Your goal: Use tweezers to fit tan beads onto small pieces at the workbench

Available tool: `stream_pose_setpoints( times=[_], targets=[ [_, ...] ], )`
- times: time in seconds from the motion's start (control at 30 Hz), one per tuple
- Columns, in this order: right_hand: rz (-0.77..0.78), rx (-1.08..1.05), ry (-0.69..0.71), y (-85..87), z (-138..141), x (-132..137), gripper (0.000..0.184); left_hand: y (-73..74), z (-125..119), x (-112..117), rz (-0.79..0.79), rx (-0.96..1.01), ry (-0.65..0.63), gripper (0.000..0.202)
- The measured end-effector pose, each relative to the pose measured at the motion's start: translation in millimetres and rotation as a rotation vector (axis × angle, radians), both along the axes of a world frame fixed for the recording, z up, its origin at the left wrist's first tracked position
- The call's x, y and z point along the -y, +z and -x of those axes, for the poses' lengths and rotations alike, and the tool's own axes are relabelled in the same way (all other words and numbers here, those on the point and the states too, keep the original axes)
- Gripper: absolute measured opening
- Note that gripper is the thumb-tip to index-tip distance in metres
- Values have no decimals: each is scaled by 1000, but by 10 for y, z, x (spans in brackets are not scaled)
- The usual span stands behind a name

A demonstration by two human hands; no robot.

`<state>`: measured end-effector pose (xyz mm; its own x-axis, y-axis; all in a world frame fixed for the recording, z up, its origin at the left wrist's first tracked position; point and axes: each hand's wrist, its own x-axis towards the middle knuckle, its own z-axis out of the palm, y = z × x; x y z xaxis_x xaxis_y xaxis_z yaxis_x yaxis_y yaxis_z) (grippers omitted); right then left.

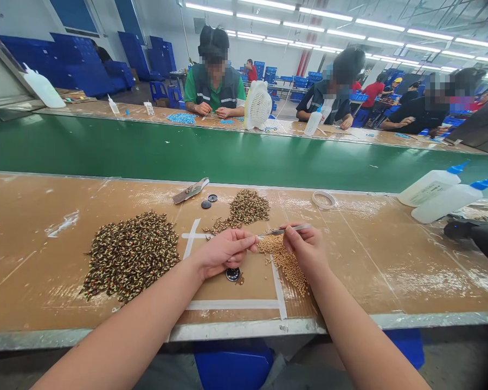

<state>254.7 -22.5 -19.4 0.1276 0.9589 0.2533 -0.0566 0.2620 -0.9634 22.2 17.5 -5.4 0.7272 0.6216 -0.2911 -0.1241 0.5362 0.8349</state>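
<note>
The right hand (307,250) holds thin metal tweezers (282,231), tip w/ the left hand (223,252), which pinches sth too tiny to see. Both sit over the pale bead pile (287,262) on the brown table (390,260); a big dark pile (132,257) lies left.

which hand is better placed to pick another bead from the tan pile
Right, probably. The right hand hovers directly over the tan pile and holds the tweezers, tip pointing toward the left hand. The left hand's fingers are pinched together at that tip, beside the pile.
</note>
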Motion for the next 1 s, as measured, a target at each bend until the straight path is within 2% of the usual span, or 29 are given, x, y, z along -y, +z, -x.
stream_pose_setpoints(
  times=[0.13,0.43,0.67,1.0],
  targets=[
    [9,-27,106,-29,-16,-6,27,6,17,-4,11,-27,-32,33],
    [36,-51,189,4,-32,13,28,47,35,14,4,-56,-100,32],
    [59,-44,217,14,-39,9,28,53,45,14,-3,-65,-127,32],
    [36,-31,200,4,-33,-2,26,4,49,-14,-17,-69,-94,33]
  ],
)
